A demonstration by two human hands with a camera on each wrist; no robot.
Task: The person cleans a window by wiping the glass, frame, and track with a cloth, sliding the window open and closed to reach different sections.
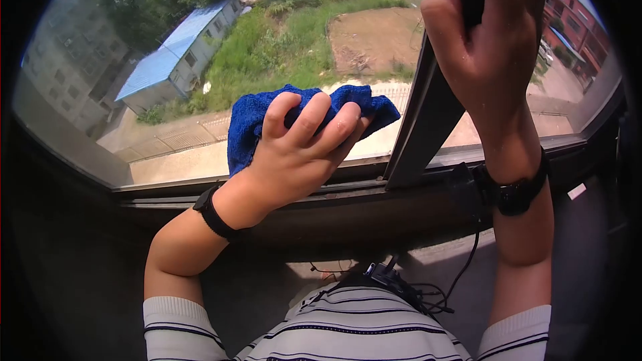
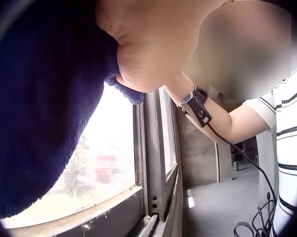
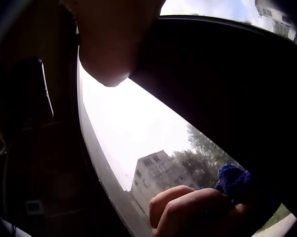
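In the head view my left hand grips a bunched blue cloth, its fingers bent over the folds. The cloth overlaps the lower part of the window pane. Seen from the left wrist, the cloth fills the left side, beside the heel of the left hand. My right hand rests high on the dark upright window frame, its thumb straight along the left side. Its fingertips run out of the head view at the top.
Below the pane runs the sill track. A black cable hangs from the device on the right wrist toward a coil at the waist. Through the glass show a blue-roofed building, grass and a wall.
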